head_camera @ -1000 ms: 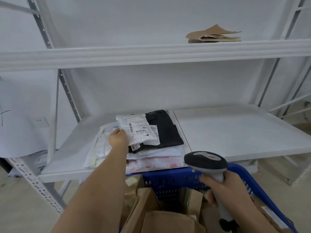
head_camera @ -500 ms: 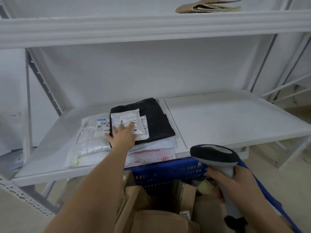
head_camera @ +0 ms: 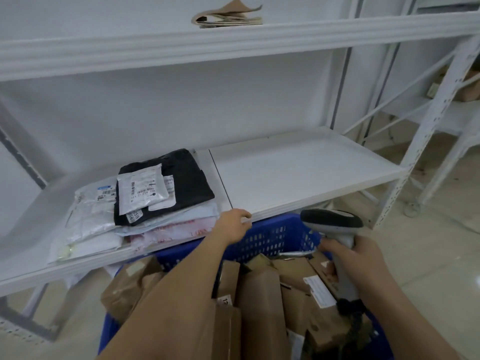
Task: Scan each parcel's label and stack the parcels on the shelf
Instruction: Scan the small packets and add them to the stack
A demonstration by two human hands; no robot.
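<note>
1. The left hand [head_camera: 233,224] holds nothing: it hovers at the near edge of the shelf [head_camera: 298,172], fingers loosely curled, just right of the stack [head_camera: 145,201].
2. The right hand [head_camera: 361,261] grips the scanner [head_camera: 331,222] by its handle, over the blue basket [head_camera: 272,237].
3. The stack lies on the left half of the shelf: soft poly mailers, with a small white mailer [head_camera: 141,189] on top of a black one [head_camera: 181,180]. They look light, limp and slick, so likely to slide.
4. Brown parcels [head_camera: 259,294] fill the basket. They look like paper or card, stiffer and probably heavier; grip one by an upper edge, keeping its label [head_camera: 320,292] uncovered.
</note>
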